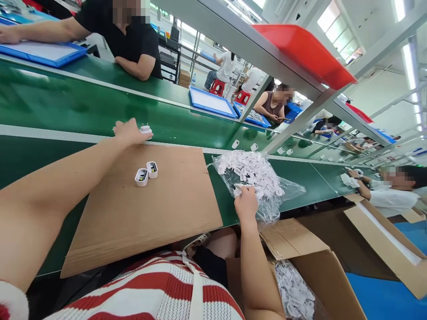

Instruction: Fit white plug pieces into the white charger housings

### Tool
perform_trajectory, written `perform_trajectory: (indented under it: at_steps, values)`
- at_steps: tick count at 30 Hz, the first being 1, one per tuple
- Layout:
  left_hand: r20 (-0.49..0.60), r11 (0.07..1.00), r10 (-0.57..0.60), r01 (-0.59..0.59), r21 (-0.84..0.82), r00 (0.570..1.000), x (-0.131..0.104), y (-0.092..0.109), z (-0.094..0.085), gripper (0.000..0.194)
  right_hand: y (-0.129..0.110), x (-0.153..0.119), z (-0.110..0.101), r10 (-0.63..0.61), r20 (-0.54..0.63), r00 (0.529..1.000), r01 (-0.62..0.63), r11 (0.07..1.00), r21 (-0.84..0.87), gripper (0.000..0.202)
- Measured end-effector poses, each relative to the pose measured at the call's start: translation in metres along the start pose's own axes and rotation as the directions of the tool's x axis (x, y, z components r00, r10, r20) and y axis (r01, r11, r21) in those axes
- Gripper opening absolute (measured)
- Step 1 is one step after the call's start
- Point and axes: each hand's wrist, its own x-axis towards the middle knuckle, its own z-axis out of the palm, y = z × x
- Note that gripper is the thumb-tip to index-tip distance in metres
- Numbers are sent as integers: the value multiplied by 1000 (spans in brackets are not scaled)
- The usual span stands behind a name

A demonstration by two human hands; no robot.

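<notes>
My left hand [128,131] reaches over the far edge of the cardboard, fingers closed round a small white plastic case [146,129] above the green belt. On the cardboard sheet [173,200] stand two white cases side by side, a nearer one [141,178] and another [152,170], which look like earbud charging cases with dark and yellow parts inside. My right hand [247,203] is at the near left edge of a clear plastic bag [293,189] heaped with small white plastic parts [256,171]. Its fingers pinch a white plastic part [238,189], partly hidden.
Beyond the cardboard runs a green conveyor belt [83,100] with several white cases on it. A co-worker [123,40] sits opposite near a blue-rimmed tray [43,52]. A red tray [303,53] rests overhead. An open carton [320,280] stands at my right.
</notes>
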Motion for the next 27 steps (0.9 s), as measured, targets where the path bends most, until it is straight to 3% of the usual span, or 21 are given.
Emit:
perform_trajectory:
  at_steps: [2,4,5,7,8,10,13,17,22,24,27]
  values:
    - [-87,999,15,-12,35,996,-13,7,-7,75,-9,-2,-1,56,-93,994,-38,981,188,23]
    - [-12,988,141,-140,69,990,-30,13,-11,79,-25,-3,2,105,-99,990,-47,884,466,20]
    - [85,968,235,-241,75,968,-40,15,-9,83,-35,-4,3,121,-50,991,-65,790,610,26]
    - [291,903,390,-425,66,874,-56,15,-1,80,-57,-6,7,107,118,987,-157,556,816,41]
    - [358,879,424,-473,59,832,-63,14,5,69,-68,-6,9,74,202,977,-214,457,864,47]
    - [400,877,421,-478,49,814,-70,10,19,42,-84,-8,10,-10,318,948,-295,344,891,50]
    - [347,900,415,-436,-18,841,-67,7,36,22,-97,-9,11,-89,365,927,-324,302,897,44]
    - [283,883,468,-456,-112,837,-65,15,49,24,-102,-10,14,-109,343,933,-307,255,917,44]
    - [143,843,526,-492,-216,839,-87,42,71,30,-106,-15,24,-124,281,952,-256,189,948,40]
    - [136,821,540,-484,-304,831,-95,50,79,31,-105,-16,30,-119,251,961,-220,224,950,38]
    - [185,831,480,-377,-409,857,-102,52,84,37,-107,-16,39,-133,185,974,-122,381,916,32]
